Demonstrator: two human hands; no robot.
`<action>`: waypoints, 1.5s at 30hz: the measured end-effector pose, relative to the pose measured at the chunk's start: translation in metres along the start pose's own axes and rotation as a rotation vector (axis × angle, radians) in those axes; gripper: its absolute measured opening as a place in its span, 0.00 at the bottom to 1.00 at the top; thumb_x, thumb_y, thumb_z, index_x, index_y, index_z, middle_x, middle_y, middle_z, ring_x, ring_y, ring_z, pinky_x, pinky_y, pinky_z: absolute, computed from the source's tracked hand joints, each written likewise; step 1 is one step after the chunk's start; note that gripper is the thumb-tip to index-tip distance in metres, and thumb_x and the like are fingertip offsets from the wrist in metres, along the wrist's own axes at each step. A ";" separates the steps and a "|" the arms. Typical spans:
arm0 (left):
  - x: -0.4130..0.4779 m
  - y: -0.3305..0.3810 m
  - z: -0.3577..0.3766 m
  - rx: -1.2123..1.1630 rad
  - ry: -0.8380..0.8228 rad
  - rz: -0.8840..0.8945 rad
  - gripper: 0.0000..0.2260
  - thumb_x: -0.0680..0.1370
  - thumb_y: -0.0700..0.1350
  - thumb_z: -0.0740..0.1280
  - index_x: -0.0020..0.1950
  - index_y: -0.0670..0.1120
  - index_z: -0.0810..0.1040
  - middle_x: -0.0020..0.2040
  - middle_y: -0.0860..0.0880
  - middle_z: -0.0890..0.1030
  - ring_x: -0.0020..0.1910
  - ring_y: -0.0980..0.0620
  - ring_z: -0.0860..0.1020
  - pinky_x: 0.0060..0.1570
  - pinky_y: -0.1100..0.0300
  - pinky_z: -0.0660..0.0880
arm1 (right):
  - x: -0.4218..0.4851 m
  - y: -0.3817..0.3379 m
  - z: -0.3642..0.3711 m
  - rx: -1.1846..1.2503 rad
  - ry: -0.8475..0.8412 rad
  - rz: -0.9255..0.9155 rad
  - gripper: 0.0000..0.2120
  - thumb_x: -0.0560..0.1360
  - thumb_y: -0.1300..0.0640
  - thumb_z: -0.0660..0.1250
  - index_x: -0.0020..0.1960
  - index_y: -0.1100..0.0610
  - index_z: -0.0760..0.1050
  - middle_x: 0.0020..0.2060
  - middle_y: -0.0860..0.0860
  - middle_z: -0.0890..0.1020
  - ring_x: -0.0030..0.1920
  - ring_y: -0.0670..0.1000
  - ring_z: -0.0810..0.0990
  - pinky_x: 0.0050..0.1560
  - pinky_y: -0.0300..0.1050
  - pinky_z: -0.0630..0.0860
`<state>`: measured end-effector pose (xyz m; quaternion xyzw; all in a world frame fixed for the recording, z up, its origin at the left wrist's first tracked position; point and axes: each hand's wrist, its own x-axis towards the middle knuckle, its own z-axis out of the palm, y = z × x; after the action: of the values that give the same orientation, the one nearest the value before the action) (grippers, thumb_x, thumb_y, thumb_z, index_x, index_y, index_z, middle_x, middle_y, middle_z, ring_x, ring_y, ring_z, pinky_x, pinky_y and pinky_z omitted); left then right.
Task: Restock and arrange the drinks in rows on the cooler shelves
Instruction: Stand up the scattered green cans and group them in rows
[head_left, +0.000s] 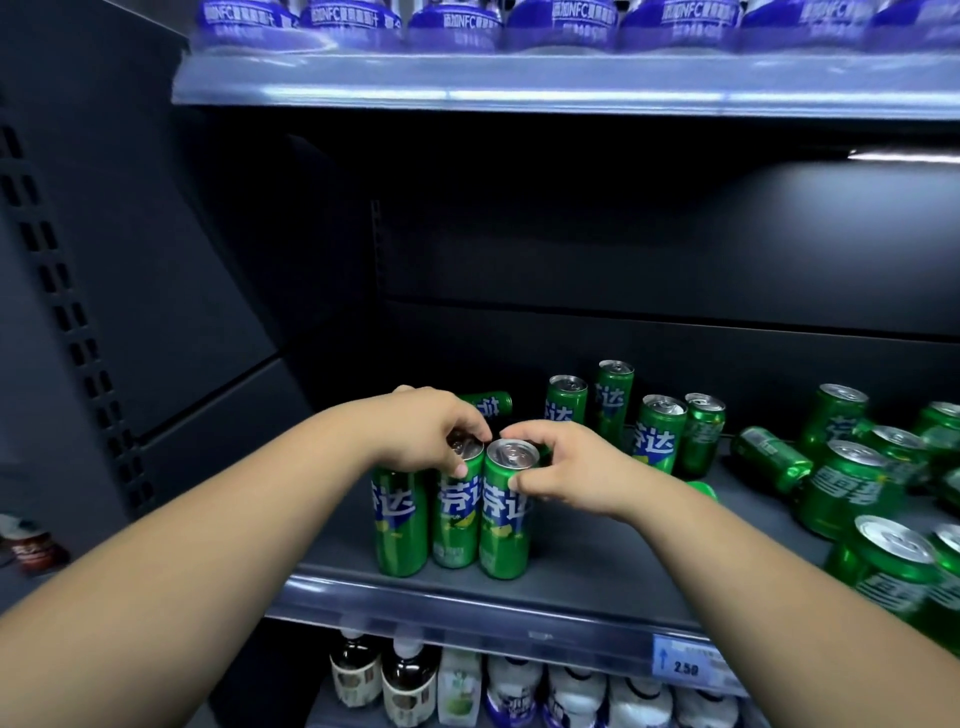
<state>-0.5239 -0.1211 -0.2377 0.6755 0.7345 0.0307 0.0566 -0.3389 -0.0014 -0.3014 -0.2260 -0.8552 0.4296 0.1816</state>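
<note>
Three slim green cans stand side by side at the front left of the dark middle shelf (597, 566). My left hand (423, 431) grips the tops of the left can (396, 525) and the middle can (457, 512). My right hand (566, 470) grips the top of the right can (506, 512). Behind them, one slim can (488, 404) lies on its side and several more slim green cans (655, 434) stand loosely apart.
Wider green cans (841, 491) crowd the shelf's right end, some lying down. Blue-labelled bottles (561, 23) fill the shelf above. Dark and white bottles (408, 680) line the shelf below, under a price tag (685, 662). The cooler's perforated side wall (78, 338) is on the left.
</note>
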 end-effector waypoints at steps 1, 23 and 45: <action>0.003 0.002 0.000 0.008 0.005 -0.003 0.24 0.74 0.54 0.74 0.69 0.62 0.73 0.60 0.58 0.79 0.60 0.54 0.74 0.62 0.59 0.66 | 0.003 0.001 -0.002 -0.019 0.018 0.013 0.22 0.70 0.63 0.75 0.63 0.52 0.78 0.41 0.44 0.82 0.30 0.36 0.76 0.37 0.35 0.72; 0.033 -0.015 0.003 -0.132 0.005 -0.020 0.25 0.75 0.47 0.74 0.71 0.53 0.73 0.65 0.53 0.78 0.56 0.58 0.73 0.56 0.64 0.66 | 0.031 0.014 -0.004 -0.041 0.083 0.061 0.25 0.69 0.60 0.73 0.66 0.52 0.77 0.44 0.42 0.82 0.38 0.38 0.79 0.44 0.37 0.74; 0.121 0.051 -0.008 -0.134 0.079 0.049 0.25 0.73 0.53 0.74 0.69 0.54 0.74 0.64 0.52 0.78 0.58 0.52 0.78 0.59 0.59 0.74 | -0.021 0.034 -0.148 -0.481 0.143 0.158 0.28 0.69 0.55 0.78 0.68 0.54 0.76 0.61 0.51 0.82 0.58 0.47 0.80 0.62 0.42 0.75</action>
<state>-0.4840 0.0038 -0.2284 0.6861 0.7159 0.1078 0.0717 -0.2388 0.1014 -0.2479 -0.3585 -0.8975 0.2095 0.1484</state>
